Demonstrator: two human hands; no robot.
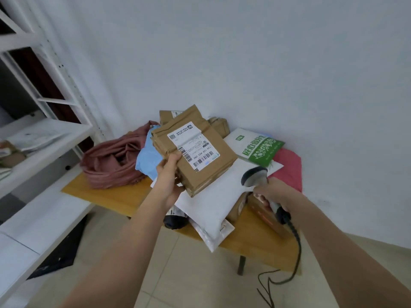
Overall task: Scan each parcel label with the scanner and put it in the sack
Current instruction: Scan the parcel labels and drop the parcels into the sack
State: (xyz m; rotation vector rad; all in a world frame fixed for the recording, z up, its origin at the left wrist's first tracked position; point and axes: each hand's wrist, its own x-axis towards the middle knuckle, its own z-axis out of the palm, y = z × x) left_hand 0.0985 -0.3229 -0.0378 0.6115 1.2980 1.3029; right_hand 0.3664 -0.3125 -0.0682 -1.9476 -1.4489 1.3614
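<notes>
My left hand [169, 174] grips a brown taped parcel [213, 165] by its left edge and holds it above the table, its white label [193, 147] with barcodes facing up. My right hand [272, 192] grips the handle of a grey scanner [253, 176], whose head sits just right of the parcel and points toward it. A black cable [295, 247] hangs from the scanner's handle. The reddish-brown sack [111, 163] lies crumpled at the table's left end. Its opening cannot be made out.
On the wooden table [106, 194] lie a white mailer [213, 203], a green-and-white bag [260, 147], a red bag [289, 170], a blue bag [146, 158] and more brown parcels [218, 125]. White metal shelving [44, 130] stands on the left. The wall corner is close behind.
</notes>
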